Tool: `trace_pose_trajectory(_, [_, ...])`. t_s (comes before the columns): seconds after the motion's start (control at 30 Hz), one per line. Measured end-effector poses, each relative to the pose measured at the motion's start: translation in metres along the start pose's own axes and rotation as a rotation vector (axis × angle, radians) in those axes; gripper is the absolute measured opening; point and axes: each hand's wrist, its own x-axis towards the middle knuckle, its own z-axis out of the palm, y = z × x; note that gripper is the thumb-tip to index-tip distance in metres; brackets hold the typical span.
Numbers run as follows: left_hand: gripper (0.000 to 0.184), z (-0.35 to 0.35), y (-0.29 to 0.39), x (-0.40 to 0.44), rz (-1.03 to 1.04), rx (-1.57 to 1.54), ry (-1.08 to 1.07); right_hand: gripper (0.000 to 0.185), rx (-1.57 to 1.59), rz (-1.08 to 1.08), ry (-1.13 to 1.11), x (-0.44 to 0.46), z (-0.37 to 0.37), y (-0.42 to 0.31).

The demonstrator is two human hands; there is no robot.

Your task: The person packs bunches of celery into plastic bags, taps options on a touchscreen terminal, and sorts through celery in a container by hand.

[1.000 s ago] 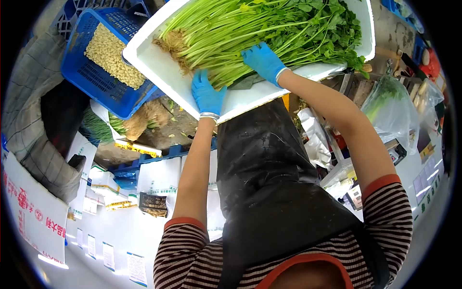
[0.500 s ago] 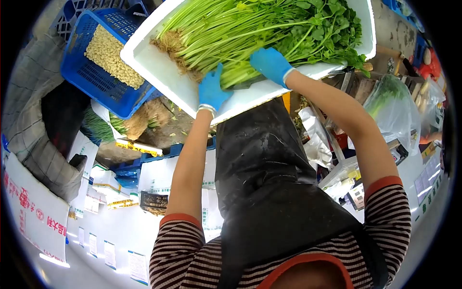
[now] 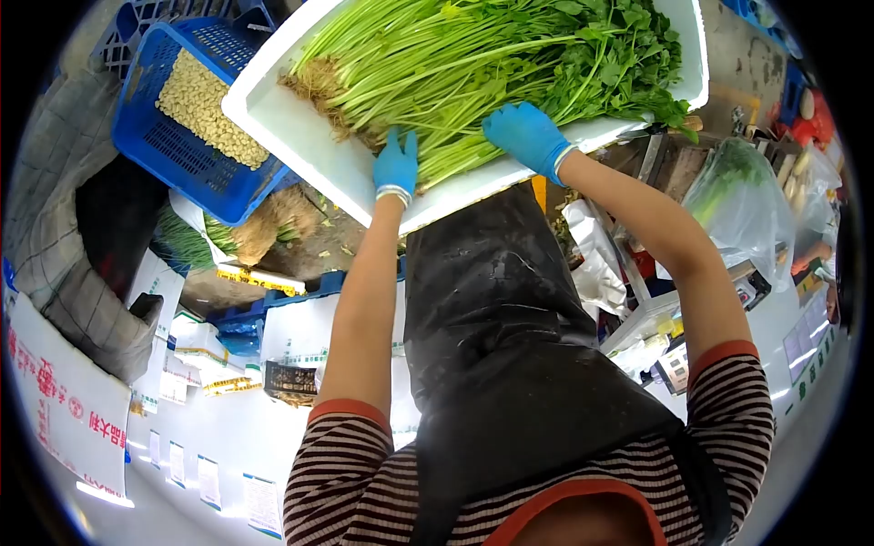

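Long green leafy stalks (image 3: 455, 73) with pale brown roots lie in a white foam box (image 3: 273, 114), roots to the left and leaves to the right. My left hand (image 3: 396, 166), in a blue glove, rests at the near edge of the bundle by the roots, its fingers apart. Farther right, my right hand (image 3: 528, 138), also gloved in blue, lies over the near stalks with its fingertips against them. Whether its fingers grip any stalk cannot be made out.
A blue basket (image 3: 187, 173) of pale beans (image 3: 205, 109) stands left of the box. Below it lie rooted green bunches (image 3: 273, 223). A clear bag of greens (image 3: 742, 200) is at the right, near crates and a person's hand.
Both hands have shifted along the near side of the stalks, the right one to the right. The near stalks now lie closer to the box's near wall, covering the dark patch seen there.
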Motion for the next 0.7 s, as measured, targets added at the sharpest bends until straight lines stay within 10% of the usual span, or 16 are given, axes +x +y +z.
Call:
trace_pose_trajectory(0.17, [0.056, -0.005, -0.002, -0.011, 0.031, 0.125, -0.088, 0.016, -0.042, -0.045, -0.029, -0.005, -0.005, 0.0])
trace_pose_trajectory(0.3, [0.066, -0.011, -0.008, -0.001, -0.067, -0.347, -0.371, 0.019, -0.041, 0.049, 0.003, 0.003, -0.014, 0.008])
trace_pose_trajectory(0.47, [0.087, -0.072, 0.037, 0.007, -0.011, -0.264, -0.919, 0.076, 0.102, 0.436, 0.176, -0.018, -0.072, -0.01])
trace_pose_trajectory(0.7, [0.11, -0.036, 0.033, 0.014, 0.308, 0.056, -0.772, 0.045, 0.888, 0.639, 0.417, -0.09, -0.057, -0.084])
